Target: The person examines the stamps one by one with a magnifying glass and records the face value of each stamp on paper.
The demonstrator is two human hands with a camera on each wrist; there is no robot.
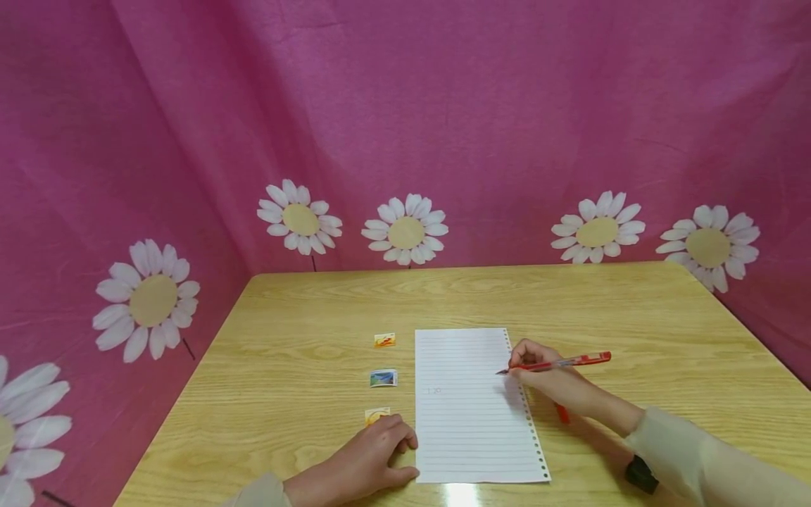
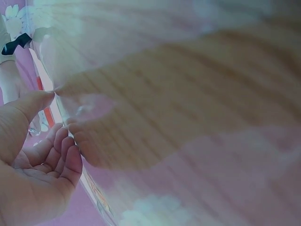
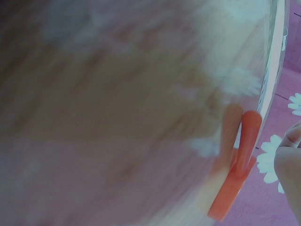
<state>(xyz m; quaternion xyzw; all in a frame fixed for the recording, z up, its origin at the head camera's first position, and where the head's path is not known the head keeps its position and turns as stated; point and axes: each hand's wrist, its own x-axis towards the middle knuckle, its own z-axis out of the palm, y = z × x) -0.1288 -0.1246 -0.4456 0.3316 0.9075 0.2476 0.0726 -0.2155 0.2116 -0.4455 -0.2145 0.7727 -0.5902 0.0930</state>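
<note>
R hand (image 1: 560,386): fingers clamped on red pen (image 1: 588,359), tip at R part of lined sheet (image 1: 472,436); can't tell if it touches. L hand (image 1: 362,458) on counter (image 1: 304,317) at sheet's L edge, fingers loosely bent, thumb apart, gripping nothing. Top card (image 1: 384,341), mid card (image 1: 383,379) & low card (image 1: 376,414) sit in a column L of sheet, low one partly hidden by L hand. Red cap (image 1: 563,414) on counter just R of sheet. Progress: faint reddish writing (image 1: 434,391) at sheet's L side, too small to read surely; other lines look bare, so prob early on, w/ most writing left, tho can't say how much
</note>
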